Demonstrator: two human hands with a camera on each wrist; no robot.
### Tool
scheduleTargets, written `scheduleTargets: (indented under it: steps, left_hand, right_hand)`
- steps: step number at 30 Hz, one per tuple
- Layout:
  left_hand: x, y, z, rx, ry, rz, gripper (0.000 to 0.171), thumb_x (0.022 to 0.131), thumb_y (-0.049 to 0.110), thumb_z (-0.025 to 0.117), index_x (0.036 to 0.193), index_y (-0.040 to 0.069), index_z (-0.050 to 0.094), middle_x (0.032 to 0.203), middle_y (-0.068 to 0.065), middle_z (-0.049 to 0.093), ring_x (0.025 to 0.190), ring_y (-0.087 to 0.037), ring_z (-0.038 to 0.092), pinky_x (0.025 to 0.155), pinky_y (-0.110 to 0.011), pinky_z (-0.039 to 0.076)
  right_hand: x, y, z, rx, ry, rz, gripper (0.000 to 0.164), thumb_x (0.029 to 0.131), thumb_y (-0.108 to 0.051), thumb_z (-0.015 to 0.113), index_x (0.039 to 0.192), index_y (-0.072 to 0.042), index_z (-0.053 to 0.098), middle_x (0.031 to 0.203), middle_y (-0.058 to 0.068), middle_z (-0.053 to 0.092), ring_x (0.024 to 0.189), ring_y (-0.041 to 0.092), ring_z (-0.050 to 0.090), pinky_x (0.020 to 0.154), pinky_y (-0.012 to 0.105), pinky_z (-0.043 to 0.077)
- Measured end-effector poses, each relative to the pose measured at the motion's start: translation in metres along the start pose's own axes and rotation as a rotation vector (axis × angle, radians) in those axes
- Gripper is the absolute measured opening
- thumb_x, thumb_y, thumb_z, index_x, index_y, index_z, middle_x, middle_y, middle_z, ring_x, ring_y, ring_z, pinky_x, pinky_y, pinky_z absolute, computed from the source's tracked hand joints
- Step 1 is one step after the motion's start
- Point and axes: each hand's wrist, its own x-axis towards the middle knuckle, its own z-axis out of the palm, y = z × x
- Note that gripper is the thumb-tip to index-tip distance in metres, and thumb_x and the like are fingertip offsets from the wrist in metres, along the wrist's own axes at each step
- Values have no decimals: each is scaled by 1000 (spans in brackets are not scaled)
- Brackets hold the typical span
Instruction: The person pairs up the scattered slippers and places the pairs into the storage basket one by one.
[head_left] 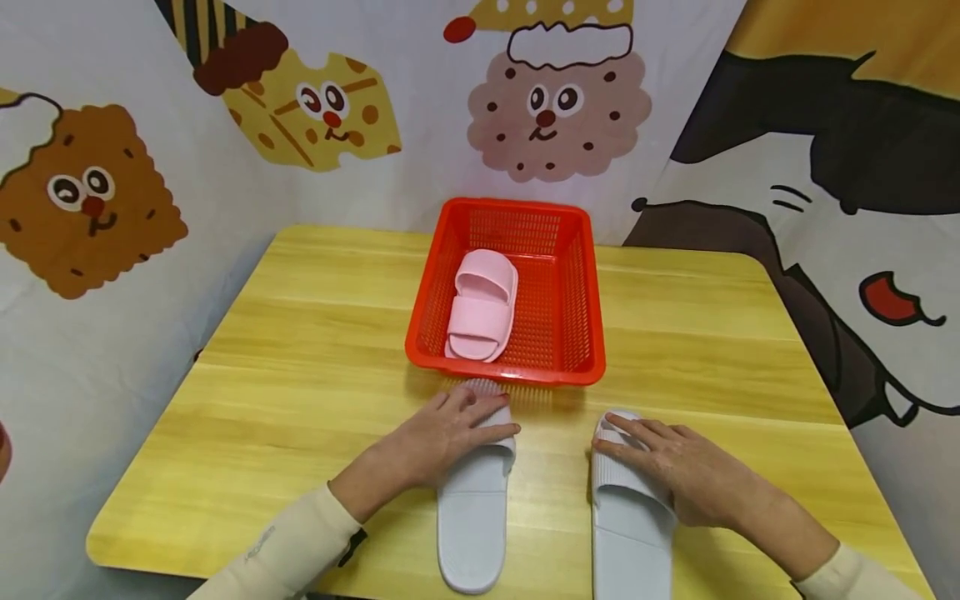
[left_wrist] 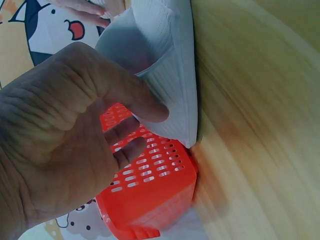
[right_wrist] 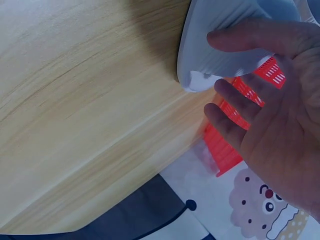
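Note:
A light grey slipper [head_left: 471, 533] lies on the table in front of the basket, its toe close to the basket's near wall. My left hand [head_left: 446, 433] holds it across the strap, with the thumb on one side, as the left wrist view shows. To the right is a matching grey slipper [head_left: 633, 558], whose lower end is cut off by the frame. My right hand [head_left: 686, 471] grips that one at the strap. In the right wrist view its thumb presses the strap's outer side while other fingers extend beyond the toe; part of the grip is hidden.
A red plastic basket [head_left: 577, 367] stands at the middle back of the wooden table [head_left: 300, 358]. Inside, on its left side, lie pink slippers [head_left: 480, 317] with two straps showing. A cloth [head_left: 420, 100] printed with cartoon figures hangs behind and beside the table.

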Motion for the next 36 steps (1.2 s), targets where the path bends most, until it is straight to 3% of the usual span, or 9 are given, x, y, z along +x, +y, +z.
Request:
scheduleTargets:
  steps: [12,16,20,23,27,36]
  left_hand:
    - [0,0,-5,-23,-28,-4,99,67,15,93,152,34,45,161,-5,34,131,-32,39,105,-48,38]
    - [1,0,-5,24,-47,5,106,65,17,95,155,33,40,161,-6,33,130,-32,39,109,-50,36]
    - [2,1,-6,97,-67,13,114,64,20,96,159,36,33,162,-6,32,128,-31,40,109,-48,35]
    - [2,1,-5,137,-62,17,112,66,20,94,159,38,33,162,-6,32,125,-30,41,106,-47,38]
    - [3,1,-4,142,-50,17,101,72,15,90,155,38,38,161,-5,34,124,-29,42,103,-47,40]
    - [3,-3,-7,89,-33,34,91,76,10,87,152,34,43,160,-3,35,133,-30,40,103,-47,40]
  right_hand:
    - [0,-3,1,28,4,-26,125,46,10,95,155,-16,41,159,13,38,139,42,39,97,68,41]
    - [0,-4,3,-2,-6,-40,129,45,10,95,157,-14,37,161,10,35,142,40,36,101,67,37]
    - [0,-4,4,-29,-21,-49,126,51,9,95,158,-19,36,161,10,35,140,39,39,100,65,40]
    - [1,-5,3,-41,-40,-45,120,55,9,93,157,-24,39,160,11,36,140,40,39,98,65,42]
    - [3,-6,1,-42,-58,-26,122,49,9,95,155,-24,43,159,12,38,140,41,37,98,66,41]
    - [0,-5,1,-63,46,-71,116,46,10,88,151,-8,44,153,7,46,138,37,41,100,60,42]
